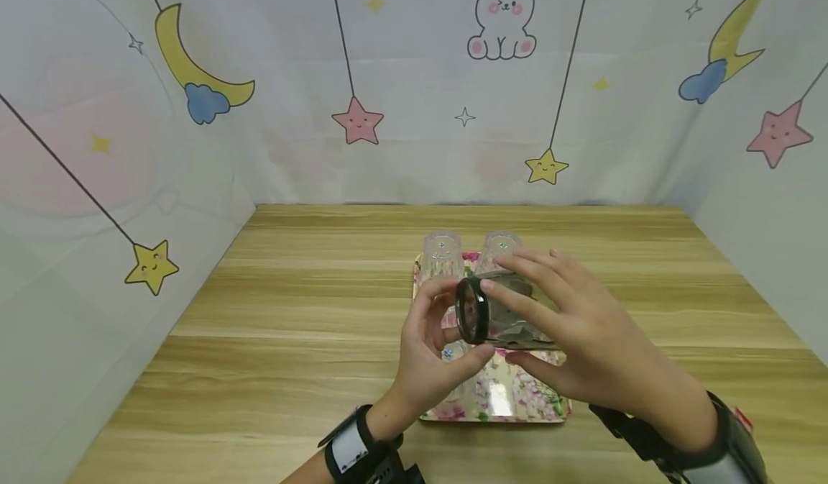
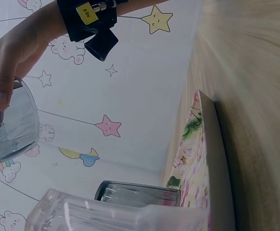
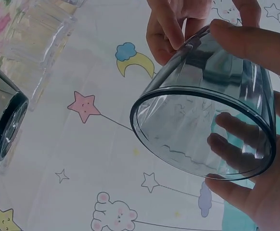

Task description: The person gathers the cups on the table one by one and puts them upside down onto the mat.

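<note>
Both hands hold a grey tinted drinking glass [image 1: 511,322] on its side above a floral tray [image 1: 453,411]. My left hand [image 1: 430,347] grips it around the thick dark base, which faces left in the head view. Toward the mouth end, my right hand [image 1: 582,333] has its fingers over the top side and its thumb below. The right wrist view looks into the glass's open mouth [image 3: 178,134], with fingers seen through the wall. Two clear glasses [image 1: 443,247] stand upside down at the tray's back. A second grey glass [image 3: 5,115] stands there too, hidden in the head view.
The tray lies on a wood-grain table [image 1: 291,326]. White cloth walls [image 1: 414,160] with printed stars and moons enclose the table at the back and sides. A small red object [image 1: 744,419] shows beside the right wrist strap.
</note>
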